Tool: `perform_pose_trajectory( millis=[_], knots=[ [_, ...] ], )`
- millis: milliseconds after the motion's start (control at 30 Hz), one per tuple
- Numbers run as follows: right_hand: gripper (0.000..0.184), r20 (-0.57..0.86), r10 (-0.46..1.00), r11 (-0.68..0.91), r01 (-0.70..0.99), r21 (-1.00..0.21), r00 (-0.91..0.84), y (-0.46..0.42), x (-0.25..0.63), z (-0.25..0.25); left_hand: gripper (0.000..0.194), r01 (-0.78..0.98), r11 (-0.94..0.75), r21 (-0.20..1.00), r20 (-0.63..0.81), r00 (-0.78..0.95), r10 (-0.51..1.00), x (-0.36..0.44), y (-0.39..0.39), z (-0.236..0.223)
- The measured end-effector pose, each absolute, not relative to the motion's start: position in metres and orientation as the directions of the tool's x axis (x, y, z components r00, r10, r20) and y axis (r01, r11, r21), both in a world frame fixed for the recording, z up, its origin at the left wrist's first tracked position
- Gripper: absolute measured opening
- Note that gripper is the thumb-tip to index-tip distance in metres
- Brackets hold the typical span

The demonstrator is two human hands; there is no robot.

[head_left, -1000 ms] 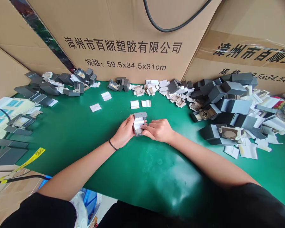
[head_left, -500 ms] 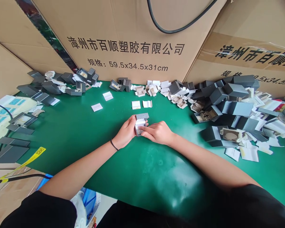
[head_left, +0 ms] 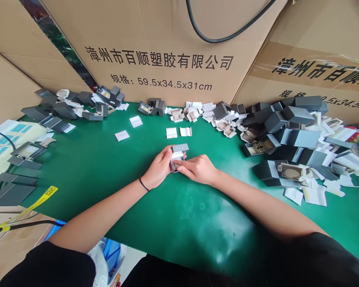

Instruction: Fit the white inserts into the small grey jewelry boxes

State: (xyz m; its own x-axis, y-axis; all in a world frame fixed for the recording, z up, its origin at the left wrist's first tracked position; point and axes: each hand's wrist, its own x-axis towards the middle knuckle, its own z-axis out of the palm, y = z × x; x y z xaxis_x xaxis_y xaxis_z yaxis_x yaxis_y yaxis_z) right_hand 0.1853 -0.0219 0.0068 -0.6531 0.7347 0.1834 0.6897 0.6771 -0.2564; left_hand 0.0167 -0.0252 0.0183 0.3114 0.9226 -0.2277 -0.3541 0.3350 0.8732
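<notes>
A small grey hinged box (head_left: 180,148) with its lid raised and a pale lining is held over the middle of the table. My left hand (head_left: 159,166) wraps round its left side, fingertips showing behind it on the right. From the right, my right hand (head_left: 200,168) reaches in with its index finger at the box's inside and its thumb at the lower edge. The fingers partly cover the interior, so its contents are hard to make out. Just beyond lie two small white cards, one with a yellowish patch (head_left: 171,132) and one with curled edges (head_left: 186,131).
Dark boxes and white inserts pile up on the right (head_left: 299,137) and back left (head_left: 66,109) of the green table (head_left: 86,159). Large cartons (head_left: 155,32) stand behind. A black cable (head_left: 215,40) hangs above, and a power strip (head_left: 14,133) lies left.
The grey box has tilted slightly in my hands, and its lid sits at a slightly different angle. Both hands stay in nearly the same place.
</notes>
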Motion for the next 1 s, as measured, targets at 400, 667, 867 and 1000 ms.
perform_pose_trajectory(
  millis=[400,667,867,1000],
  knots=[
    [0.045,0.353,0.730,0.674,0.702,-0.232,-0.585,-0.022,0.190,0.006,0.036,-0.394,0.376,0.839,-0.261,0.316,0.912,0.016,-0.024,0.022],
    [0.048,0.484,0.643,0.729,0.668,-0.149,-0.594,-0.023,0.188,0.003,0.045,-0.402,0.467,0.788,-0.354,0.324,0.877,0.015,-0.022,0.028],
    [0.047,0.414,0.729,0.646,0.748,-0.153,-0.545,-0.025,0.185,0.005,0.041,-0.387,0.474,0.791,-0.366,0.323,0.873,0.016,-0.022,0.030],
    [0.047,0.296,0.803,0.576,0.802,-0.160,-0.518,-0.024,0.181,0.010,0.040,-0.390,0.479,0.786,-0.370,0.323,0.871,0.017,-0.022,0.029]
  ],
)
